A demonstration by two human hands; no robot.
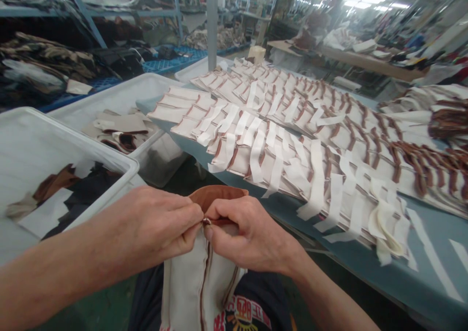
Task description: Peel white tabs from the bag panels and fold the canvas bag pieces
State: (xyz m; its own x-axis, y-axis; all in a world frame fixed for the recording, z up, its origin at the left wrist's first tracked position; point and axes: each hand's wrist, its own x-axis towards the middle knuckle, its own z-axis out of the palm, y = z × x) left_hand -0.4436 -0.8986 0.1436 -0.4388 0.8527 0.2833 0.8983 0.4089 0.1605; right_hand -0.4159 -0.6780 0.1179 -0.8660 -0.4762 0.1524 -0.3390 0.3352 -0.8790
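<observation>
Just above my lap is a sewn piece (186, 277), off-white with brown seams and a brown top edge (219, 194) that curves open. It looks like a fabric or leather tube. My left hand (161, 223) pinches its rim from the left, at the top of the middle seam. Right beside it, my right hand (241, 228) pinches the same rim, thumb and forefinger pressed together. A small shiny bit shows between the fingertips, too small to name. Both hands nearly touch each other. The lower part of the piece hangs down over dark clothing with a printed patch.
A blue-green table (369, 262) on the right carries rows of similar off-white pieces (285, 150) with white strips. White bins (120, 175) on the left hold scraps. Behind them, a shelf rack (84, 14) and a grey post (212, 24) stand.
</observation>
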